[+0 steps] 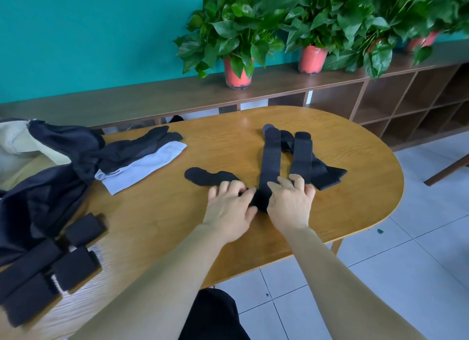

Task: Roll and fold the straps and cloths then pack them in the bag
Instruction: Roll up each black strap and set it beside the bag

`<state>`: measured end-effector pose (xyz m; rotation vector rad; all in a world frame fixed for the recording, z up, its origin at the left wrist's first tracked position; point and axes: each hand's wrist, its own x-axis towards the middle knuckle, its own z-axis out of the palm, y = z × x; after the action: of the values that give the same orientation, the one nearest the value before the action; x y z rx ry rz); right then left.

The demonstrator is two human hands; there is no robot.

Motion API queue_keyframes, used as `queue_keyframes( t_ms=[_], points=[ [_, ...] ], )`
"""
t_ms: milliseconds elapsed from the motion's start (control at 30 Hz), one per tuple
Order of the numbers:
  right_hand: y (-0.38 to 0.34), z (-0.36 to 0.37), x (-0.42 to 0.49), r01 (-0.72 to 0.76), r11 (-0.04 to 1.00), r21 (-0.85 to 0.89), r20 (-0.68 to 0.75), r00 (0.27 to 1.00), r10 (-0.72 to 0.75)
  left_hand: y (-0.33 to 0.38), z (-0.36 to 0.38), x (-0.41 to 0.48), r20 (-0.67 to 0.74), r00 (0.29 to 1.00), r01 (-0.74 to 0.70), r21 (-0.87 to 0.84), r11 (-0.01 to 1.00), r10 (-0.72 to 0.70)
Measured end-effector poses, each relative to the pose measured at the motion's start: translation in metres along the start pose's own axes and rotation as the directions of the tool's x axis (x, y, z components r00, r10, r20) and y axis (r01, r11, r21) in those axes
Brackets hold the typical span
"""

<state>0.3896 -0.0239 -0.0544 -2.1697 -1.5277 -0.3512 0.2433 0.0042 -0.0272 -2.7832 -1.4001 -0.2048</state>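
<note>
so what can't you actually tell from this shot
Head view only:
- Near end of the strap: covered by the left hand and right hand, so how far it is rolled is hidden.
- Bag: cut off by the left edge; inside unseen.
- Rolled straps: left edge cuts them, count unclear.

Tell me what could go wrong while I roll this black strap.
The right hand reaches its fingers onto the neighbouring strap, which may get dragged into the roll. The long strap, pinched by both it and the left hand, touches other black pieces at its far end and could snag, skewing the roll.
</note>
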Motion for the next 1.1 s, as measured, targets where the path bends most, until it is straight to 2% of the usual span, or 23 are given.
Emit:
queue_keyframes(
  t_ms=[67,133,200,300,567,733,833,1000,1100],
  points=[
    [-0.002,-0.004,0.003,0.039,0.999,-0.012,0.067,0.997,-0.038,0.008,0.004,0.005,0.158,0.987,-0.021,-0.03,0.999,0.025],
    [-0.003,-0.007,0.006,0.05,0.999,-0.01,0.198,0.979,-0.047,0.008,0.008,0.005,0.274,0.962,0.001,-0.038,0.999,0.009],
    [-0.001,-0.01,0.007,0.028,1.0,-0.014,0.275,0.961,-0.023,0.001,0.01,0.001,0.301,0.954,-0.006,-0.03,1.0,0.015],
    [-0.002,-0.013,0.008,0.014,1.0,-0.016,0.285,0.958,-0.009,-0.014,0.005,-0.008,0.304,0.952,-0.019,-0.05,0.999,0.034],
    [-0.008,-0.021,0.006,0.022,1.0,-0.008,0.315,0.949,-0.018,-0.052,-0.007,-0.051,0.258,0.962,-0.044,-0.185,0.982,0.091],
    [-0.023,-0.031,-0.005,0.054,0.997,0.047,0.232,0.971,-0.064,-0.072,-0.012,-0.082,0.226,0.97,-0.04,-0.205,0.978,0.088],
    [-0.039,-0.026,-0.015,0.117,0.983,0.143,0.157,0.978,-0.14,-0.082,-0.013,-0.098,0.155,0.984,-0.057,-0.211,0.976,0.091],
    [-0.073,-0.024,-0.039,0.329,0.894,0.303,0.026,0.935,-0.353,-0.093,-0.011,-0.121,-0.116,0.992,-0.072,-0.213,0.974,0.048],
    [-0.088,-0.025,-0.058,0.425,0.82,0.384,0.005,0.887,-0.462,-0.094,0.001,-0.132,-0.131,0.987,-0.113,-0.168,0.979,0.091]
  ],
)
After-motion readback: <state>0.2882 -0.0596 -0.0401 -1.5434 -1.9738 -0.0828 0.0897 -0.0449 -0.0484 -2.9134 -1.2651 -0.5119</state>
